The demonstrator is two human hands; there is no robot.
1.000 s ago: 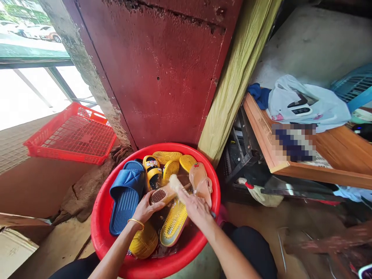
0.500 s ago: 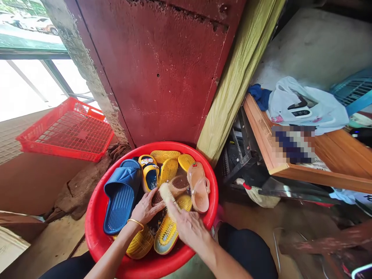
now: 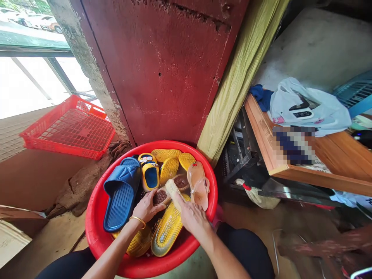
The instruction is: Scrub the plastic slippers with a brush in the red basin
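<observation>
A red tub [image 3: 94, 217] holds several sandals and slippers in water. My left hand [image 3: 147, 209] grips the near end of a brown-soled shoe [image 3: 160, 197], which lies sole up. In my right hand [image 3: 193, 217] is a pale brush [image 3: 173, 190], its head against the middle of that sole. Left of my hands lies a blue slipper [image 3: 119, 201]; a yellow sandal with a dark blue insole [image 3: 150, 174] is beside it. A peach sandal [image 3: 200, 188] rests at the right rim. Below my hands is a yellow sole [image 3: 167, 232].
A red plastic crate [image 3: 69, 130] is at the left. Behind the tub stand a dark red door [image 3: 162, 77] and a yellow-green curtain [image 3: 232, 89]. At the right, a wooden tray [image 3: 343, 155] bears a white plastic bag [image 3: 308, 104].
The brush and my right hand have shifted slightly right along the brown sole. My left hand stays on the shoe, and more of the brown sole shows.
</observation>
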